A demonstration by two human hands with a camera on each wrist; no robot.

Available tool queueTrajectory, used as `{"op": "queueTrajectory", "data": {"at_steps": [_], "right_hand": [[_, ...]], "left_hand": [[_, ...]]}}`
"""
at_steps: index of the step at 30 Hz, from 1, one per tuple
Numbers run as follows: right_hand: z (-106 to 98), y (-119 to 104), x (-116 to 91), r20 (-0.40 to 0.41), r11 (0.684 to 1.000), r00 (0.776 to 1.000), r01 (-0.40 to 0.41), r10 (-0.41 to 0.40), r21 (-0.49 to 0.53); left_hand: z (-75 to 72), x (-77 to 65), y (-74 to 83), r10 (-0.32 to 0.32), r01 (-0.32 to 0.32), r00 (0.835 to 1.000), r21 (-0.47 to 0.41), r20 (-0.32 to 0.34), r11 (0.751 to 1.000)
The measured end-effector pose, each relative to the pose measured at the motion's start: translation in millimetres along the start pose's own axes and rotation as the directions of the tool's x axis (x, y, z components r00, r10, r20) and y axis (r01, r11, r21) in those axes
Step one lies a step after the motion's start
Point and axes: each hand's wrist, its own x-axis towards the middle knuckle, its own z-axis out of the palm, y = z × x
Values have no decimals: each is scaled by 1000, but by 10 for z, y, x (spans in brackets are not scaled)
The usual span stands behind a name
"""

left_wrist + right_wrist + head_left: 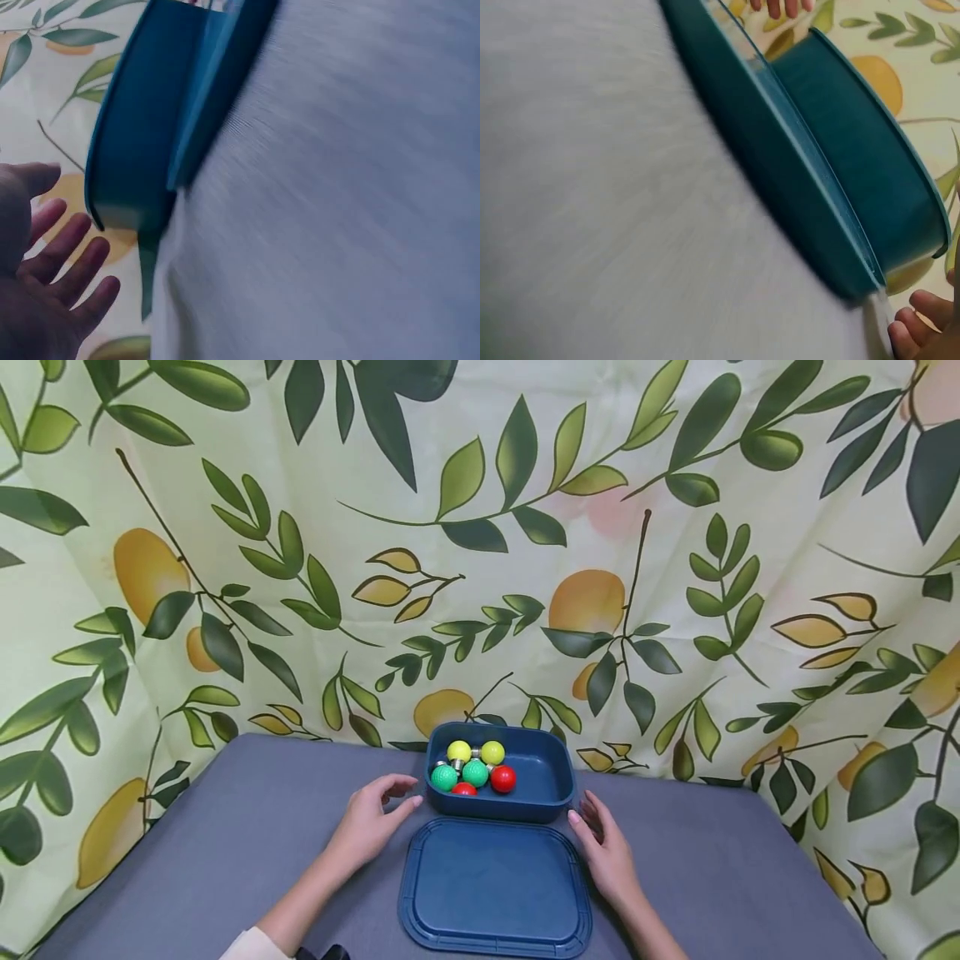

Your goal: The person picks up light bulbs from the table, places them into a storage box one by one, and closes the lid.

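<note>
A dark blue box (537, 778) stands near the back of the grey table. In its left part lie several small round bulb-like pieces in yellow (459, 751), green (475, 772) and red (503, 779), some with silvery screw-like ends. Just in front of the box lies a flat dark blue lid (495, 883). My left hand (372, 820) hovers at the box's front left corner, fingers loose and holding nothing. On the other side, my right hand (604, 849) is beside the front right corner, its fingers relaxed too. Both wrist views show the hands apart from the box wall.
Behind the table hangs a cloth (480, 568) printed with leaves and yellow fruit. Grey tabletop (262, 827) extends left and right of the box and lid. A small black object (333, 952) shows by the left sleeve (255, 946).
</note>
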Motion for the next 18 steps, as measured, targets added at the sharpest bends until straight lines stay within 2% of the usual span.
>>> {"op": "queueTrajectory", "data": {"at_steps": [4,7,10,12,14,18], "right_hand": [[-80,29,-117,45,996,999,-11,15,-89],[-157,90,-180,82,989,996,29,-17,-143],[-220,168,-252,116,982,991,86,-67,-169],[-256,228,-312,162,970,981,137,-106,-200],[-284,290,-365,222,953,964,200,-149,-227],[-343,398,-401,327,889,897,385,-297,-248]], "left_hand": [[-77,-102,-86,-36,38,998,-34,55,999],[-98,-159,-141,-43,46,997,-49,64,998],[-104,-213,-196,-44,45,996,-12,73,999],[-102,-266,-231,-47,43,994,36,103,998],[-91,-319,-266,-41,30,989,83,141,996],[-67,-385,-332,26,-56,968,118,248,991]]}}
